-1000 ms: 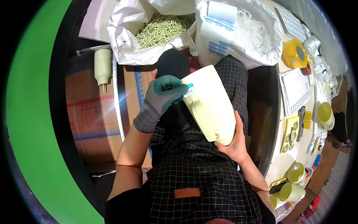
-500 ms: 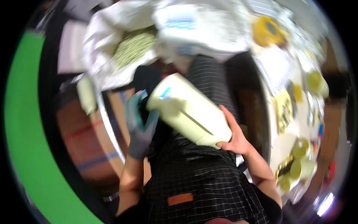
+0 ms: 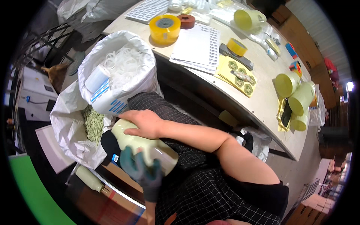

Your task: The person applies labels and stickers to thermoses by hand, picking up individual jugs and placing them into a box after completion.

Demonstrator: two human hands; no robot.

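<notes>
A pale yellow-green cylinder (image 3: 149, 145) lies tilted across my lap, one end toward the white sacks. My bare right hand (image 3: 144, 123) is laid over its far end, fingers curled over the edge and thumb along the top. My left hand (image 3: 142, 170), in a grey-green glove, presses its bent fingers against the near side, slightly blurred. Just past the far end stands a white sack (image 3: 71, 133) holding thin pale green strips (image 3: 94, 122). Behind it is another white sack (image 3: 148, 71), full of clear plastic rings (image 3: 125, 62).
A worktable (image 3: 262, 112) runs along the right, bearing yellow tape (image 3: 165, 29), brown tape (image 3: 186, 21), paper sheets (image 3: 197, 47), yellow sheets with round shapes (image 3: 242, 77) and several yellow-green cylinders (image 3: 302, 99). A pale green cylindrical tool with a thin tip (image 3: 89, 177) hangs at lower left, near cardboard boxes (image 3: 101, 206).
My view has swung right. The right hand has shifted from the cylinder's near end to its far end, arm now crossing my lap. My left hand has come onto the cylinder's near side.
</notes>
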